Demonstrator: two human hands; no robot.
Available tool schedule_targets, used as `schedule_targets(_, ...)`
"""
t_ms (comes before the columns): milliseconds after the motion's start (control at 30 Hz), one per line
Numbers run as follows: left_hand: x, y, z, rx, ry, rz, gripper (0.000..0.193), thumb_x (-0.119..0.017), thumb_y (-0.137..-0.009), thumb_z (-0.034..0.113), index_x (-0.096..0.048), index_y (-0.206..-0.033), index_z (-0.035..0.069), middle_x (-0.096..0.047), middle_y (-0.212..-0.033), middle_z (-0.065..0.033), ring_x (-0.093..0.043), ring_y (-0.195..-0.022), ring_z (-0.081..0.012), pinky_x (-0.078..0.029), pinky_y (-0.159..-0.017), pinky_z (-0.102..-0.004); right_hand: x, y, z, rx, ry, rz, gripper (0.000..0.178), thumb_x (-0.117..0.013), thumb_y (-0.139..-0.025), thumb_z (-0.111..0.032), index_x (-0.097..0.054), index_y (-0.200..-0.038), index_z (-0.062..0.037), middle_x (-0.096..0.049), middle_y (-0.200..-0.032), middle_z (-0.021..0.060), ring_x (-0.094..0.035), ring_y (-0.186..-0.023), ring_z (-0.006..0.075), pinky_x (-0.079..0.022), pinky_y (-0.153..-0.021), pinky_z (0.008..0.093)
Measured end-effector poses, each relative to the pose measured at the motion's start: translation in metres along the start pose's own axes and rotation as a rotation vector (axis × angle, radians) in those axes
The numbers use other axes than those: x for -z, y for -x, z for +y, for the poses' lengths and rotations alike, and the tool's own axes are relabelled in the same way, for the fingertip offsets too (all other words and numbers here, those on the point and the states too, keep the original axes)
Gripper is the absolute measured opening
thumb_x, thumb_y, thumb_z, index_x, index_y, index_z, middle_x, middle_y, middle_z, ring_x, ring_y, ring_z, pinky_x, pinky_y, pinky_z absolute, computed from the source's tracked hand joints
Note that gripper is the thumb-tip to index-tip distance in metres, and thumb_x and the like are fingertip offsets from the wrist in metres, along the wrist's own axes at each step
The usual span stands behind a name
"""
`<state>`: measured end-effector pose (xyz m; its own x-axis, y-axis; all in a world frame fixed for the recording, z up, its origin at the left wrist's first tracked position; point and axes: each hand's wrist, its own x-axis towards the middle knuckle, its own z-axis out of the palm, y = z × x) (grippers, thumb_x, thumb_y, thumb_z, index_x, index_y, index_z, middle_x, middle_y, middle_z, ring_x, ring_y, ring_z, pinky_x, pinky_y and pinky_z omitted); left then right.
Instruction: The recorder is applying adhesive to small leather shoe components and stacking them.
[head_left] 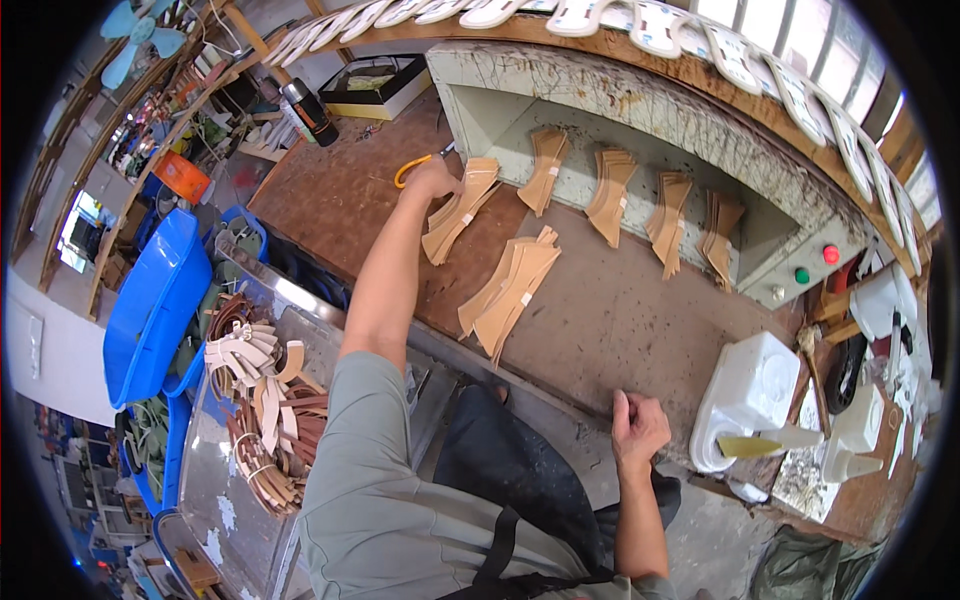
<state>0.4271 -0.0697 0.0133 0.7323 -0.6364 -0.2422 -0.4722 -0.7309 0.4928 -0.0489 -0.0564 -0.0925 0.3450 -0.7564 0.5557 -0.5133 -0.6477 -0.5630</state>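
My left hand (434, 179) reaches to the far left of the bench, its fingers curled at a pair of scissors (404, 171) with orange handles. It partly hides them and comes close to a banded bundle of tan leather-like pieces (462, 213). Nearer me lies a fanned stack of the same waisted pieces (511, 288). Several more bundles, such as one (611, 196), lean in a row along the opening of a pale metal box. At the bench's front edge my right hand (640, 430) is loosely closed, with nothing visible in it.
The metal box (640, 95) has red and green buttons at its right end. White plastic containers (748, 390) stand on the bench at right. Leather strips (265, 400) lie on a metal table at left, beside blue tubs (155, 310). A black flask (310, 112) stands far left.
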Motion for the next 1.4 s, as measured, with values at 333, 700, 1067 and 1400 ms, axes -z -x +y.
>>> schedule_targets(333, -0.105, 0.167, 0.029, -0.099, -0.301, -0.024, 0.07, -0.072, -0.065, 0.048, -0.057, -0.106, -0.007, -0.056, -0.113, -0.0237, -0.055, -0.105, -0.034, -0.044, -0.089, -0.0405, 0.018, 0.002, -0.002, -0.04, -0.094, -0.033, 0.015, -0.069, -0.075, -0.023, -0.063, -0.072, -0.0096, -0.055, -0.061, 0.0048, -0.055, -0.055, 0.0242, -0.043, -0.052, 0.0347)
schedule_targets(700, -0.141, 0.164, 0.039, -0.006, -0.223, 0.208, 0.079, -0.076, -0.063, 0.043, -0.046, -0.118, -0.005, -0.045, -0.125, -0.0237, -0.045, -0.116, -0.036, -0.04, -0.095, -0.0411, 0.034, 0.01, 0.004, -0.134, -0.266, -0.158, 0.019, -0.062, -0.08, -0.026, -0.065, -0.077, -0.0074, -0.062, -0.074, 0.0084, -0.061, -0.07, 0.0279, -0.047, -0.063, 0.0363)
schedule_targets(1067, -0.124, 0.142, 0.023, 0.073, -0.033, -0.083, 0.088, -0.078, -0.06, 0.044, -0.043, -0.124, -0.005, -0.052, -0.122, -0.0204, -0.051, -0.113, -0.032, -0.041, -0.095, -0.0365, 0.033, 0.008, 0.0, -0.158, -0.304, -0.203, 0.021, -0.061, -0.081, -0.028, -0.065, -0.079, -0.0081, -0.062, -0.075, 0.0081, -0.061, -0.07, 0.0266, -0.047, -0.063, 0.0348)
schedule_targets(1400, -0.134, 0.182, 0.058, -0.02, -0.11, 0.056, 0.075, -0.075, -0.065, 0.036, -0.041, -0.117, -0.006, -0.056, -0.11, -0.0225, -0.053, -0.108, -0.0343, -0.044, -0.09, -0.0378, 0.034, 0.008, 0.006, -0.183, -0.272, -0.169, 0.023, -0.062, -0.08, -0.03, -0.065, -0.079, -0.0075, -0.062, -0.074, 0.0071, -0.06, -0.066, 0.0243, -0.046, -0.06, 0.0329)
